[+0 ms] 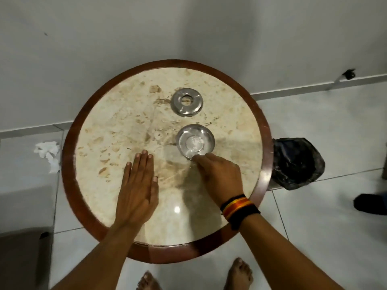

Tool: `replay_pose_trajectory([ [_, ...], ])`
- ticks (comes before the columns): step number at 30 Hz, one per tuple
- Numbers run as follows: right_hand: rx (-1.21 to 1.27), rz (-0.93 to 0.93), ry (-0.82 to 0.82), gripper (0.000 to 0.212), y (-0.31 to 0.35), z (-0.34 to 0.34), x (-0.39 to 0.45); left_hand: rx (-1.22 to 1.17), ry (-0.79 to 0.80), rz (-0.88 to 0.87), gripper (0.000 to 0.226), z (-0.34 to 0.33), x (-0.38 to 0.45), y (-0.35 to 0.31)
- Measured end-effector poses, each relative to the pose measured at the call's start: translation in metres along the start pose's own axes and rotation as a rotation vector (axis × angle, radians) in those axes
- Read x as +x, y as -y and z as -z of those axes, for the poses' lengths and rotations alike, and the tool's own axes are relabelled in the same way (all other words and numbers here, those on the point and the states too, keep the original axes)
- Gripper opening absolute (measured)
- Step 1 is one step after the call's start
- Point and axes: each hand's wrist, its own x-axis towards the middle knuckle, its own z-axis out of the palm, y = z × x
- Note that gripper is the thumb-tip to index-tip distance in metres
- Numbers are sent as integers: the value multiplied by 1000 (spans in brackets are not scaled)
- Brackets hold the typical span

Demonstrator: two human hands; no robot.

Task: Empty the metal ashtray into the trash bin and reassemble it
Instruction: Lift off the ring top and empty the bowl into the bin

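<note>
While its lid [186, 105] lies apart, right hand [217, 174] pinching ashtray bowl [195, 141] rim, left hand [137, 185] flat, released.

Bare forearms, bare feet [240, 273], right wrist band [238, 210] — black, red, yellow stripes

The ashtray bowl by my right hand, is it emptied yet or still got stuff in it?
Not emptied. The bowl sits upright on the table with pale residue in its middle; the ring lid lies apart beyond it.
</note>
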Motion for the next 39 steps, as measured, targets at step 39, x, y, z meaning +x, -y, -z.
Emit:
replay_pose_trajectory([
  [39, 959, -1506, -411, 34, -298, 4, -63, -126, -39, 40, 63, -8, 34, -58],
])
